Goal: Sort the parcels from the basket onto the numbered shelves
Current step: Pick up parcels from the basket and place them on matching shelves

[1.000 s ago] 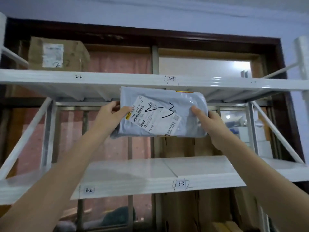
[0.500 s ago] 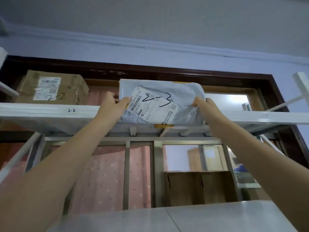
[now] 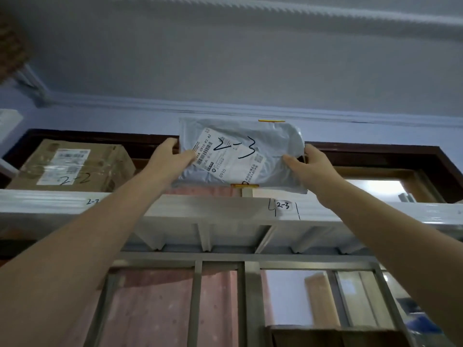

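A person lifts a grey parcel (image 3: 241,156) marked 2-3 above the shelf (image 3: 225,209); left hand (image 3: 170,159) and right hand (image 3: 308,166) pinch its side edges; the soft bag sags, probably light, best held by both ends.

A parcel sorting room: a white metal shelf (image 3: 225,209) with written numbers holds a cardboard box (image 3: 72,166) at left.

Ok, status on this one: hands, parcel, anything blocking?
Left hand and right hand grip the grey parcel marked 2-3 by its ends. Held above the 2-3 shelf label. Cardboard box sits left, clear.
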`<state>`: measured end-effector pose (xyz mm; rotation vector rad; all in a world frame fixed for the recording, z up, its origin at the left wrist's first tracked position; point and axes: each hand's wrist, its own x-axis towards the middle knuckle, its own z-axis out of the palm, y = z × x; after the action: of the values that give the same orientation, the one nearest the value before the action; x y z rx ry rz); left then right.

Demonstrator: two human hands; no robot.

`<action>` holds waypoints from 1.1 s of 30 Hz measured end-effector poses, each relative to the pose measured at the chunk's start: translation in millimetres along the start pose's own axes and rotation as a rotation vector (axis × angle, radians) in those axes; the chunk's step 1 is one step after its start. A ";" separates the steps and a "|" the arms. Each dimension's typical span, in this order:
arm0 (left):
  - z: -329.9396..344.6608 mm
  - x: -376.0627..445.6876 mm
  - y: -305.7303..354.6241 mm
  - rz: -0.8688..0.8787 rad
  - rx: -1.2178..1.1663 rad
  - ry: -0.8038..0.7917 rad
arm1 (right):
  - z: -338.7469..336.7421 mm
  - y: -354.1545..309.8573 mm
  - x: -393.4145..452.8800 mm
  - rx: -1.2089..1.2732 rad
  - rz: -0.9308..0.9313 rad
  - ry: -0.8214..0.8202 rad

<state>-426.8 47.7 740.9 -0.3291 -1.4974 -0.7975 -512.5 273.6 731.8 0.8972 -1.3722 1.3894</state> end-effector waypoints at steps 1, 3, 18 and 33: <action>2.0 4.1 -2.9 0.005 0.015 0.010 | 3.5 3.7 3.8 -0.017 -0.016 0.007; 7.1 11.8 -12.1 -0.003 0.035 0.002 | 12.5 12.7 10.2 -0.067 -0.036 0.012; 23.7 43.9 -92.4 0.061 0.710 -0.138 | 57.2 67.6 39.1 -0.605 0.000 -0.049; 16.9 64.1 -95.0 -0.019 0.690 -0.295 | 56.2 47.2 33.7 -0.467 0.186 -0.140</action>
<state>-508.3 -25.9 777.7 0.0935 -1.9517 -0.2123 -573.5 226.4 755.8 0.5735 -1.8275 1.0810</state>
